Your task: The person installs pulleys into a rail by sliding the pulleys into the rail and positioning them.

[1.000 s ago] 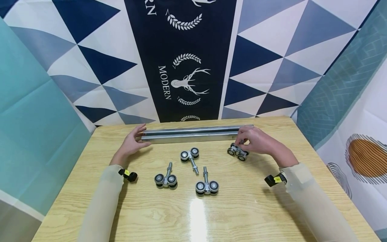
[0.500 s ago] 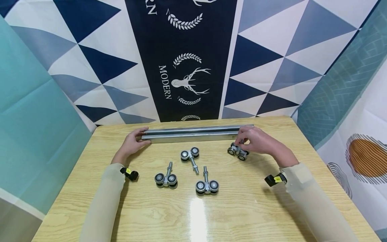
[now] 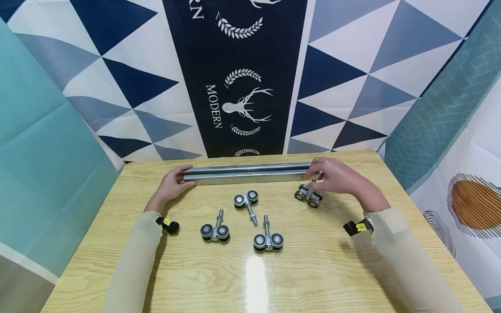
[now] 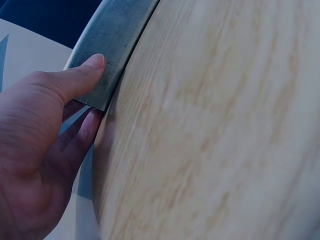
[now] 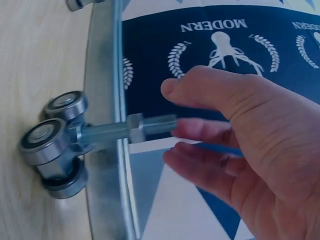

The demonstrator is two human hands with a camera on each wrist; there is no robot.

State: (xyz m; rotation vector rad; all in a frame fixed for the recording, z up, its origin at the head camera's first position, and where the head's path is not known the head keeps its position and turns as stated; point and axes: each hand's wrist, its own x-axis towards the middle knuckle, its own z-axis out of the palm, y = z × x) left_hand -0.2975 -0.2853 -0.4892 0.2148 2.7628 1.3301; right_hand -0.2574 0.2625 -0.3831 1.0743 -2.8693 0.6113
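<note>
At the back of the table my left hand [image 3: 171, 184] holds the left end of a grey metal track [image 3: 250, 177]. In the left wrist view the thumb lies on the track's face, and the fingers are at its end and far side. My right hand [image 3: 335, 177] is at the track's right end, beside a four-wheeled roller trolley [image 3: 313, 202] that stands on its wheels. The right wrist view shows the trolley's threaded bolt [image 5: 105, 132] pointing at the hand, whose thumb and fingers are spread apart around the bolt's tip. A fingertip overlaps the tip; contact is unclear.
Three more roller trolleys lie in the middle of the wooden table [image 3: 188, 274]: one near the track [image 3: 245, 200], one to the left [image 3: 215, 234] and one in front [image 3: 268, 242]. Patterned cloth [image 3: 250, 108] hangs behind the table.
My left fingers have come in onto the track's end. The right hand has loosened its pinch on the trolley's bolt and shifted slightly right; the trolley stays in place.
</note>
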